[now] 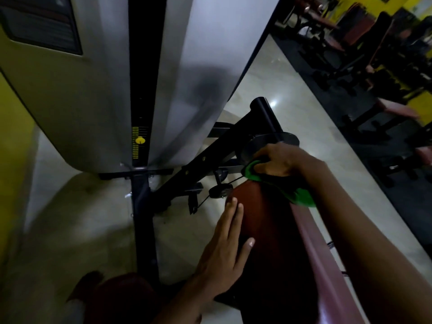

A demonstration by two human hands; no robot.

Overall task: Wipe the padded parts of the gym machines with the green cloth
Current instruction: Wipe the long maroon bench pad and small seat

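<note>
A long reddish-brown padded part (268, 230) of a gym machine runs from the lower right up toward the middle. My right hand (278, 161) grips the green cloth (301, 197) at the pad's far end, fingers curled round the fabric. The cloth trails back under my right forearm, partly hidden. My left hand (225, 249) rests flat on the pad's left side with straight fingers and holds nothing.
The machine's grey weight-stack housing (112, 90) with a yellow pin (140, 140) towers at left. A black frame arm (210, 157) and a round black roller (265, 113) lie just beyond the pad. Other machines (374, 54) stand on dark matting at far right, across pale floor.
</note>
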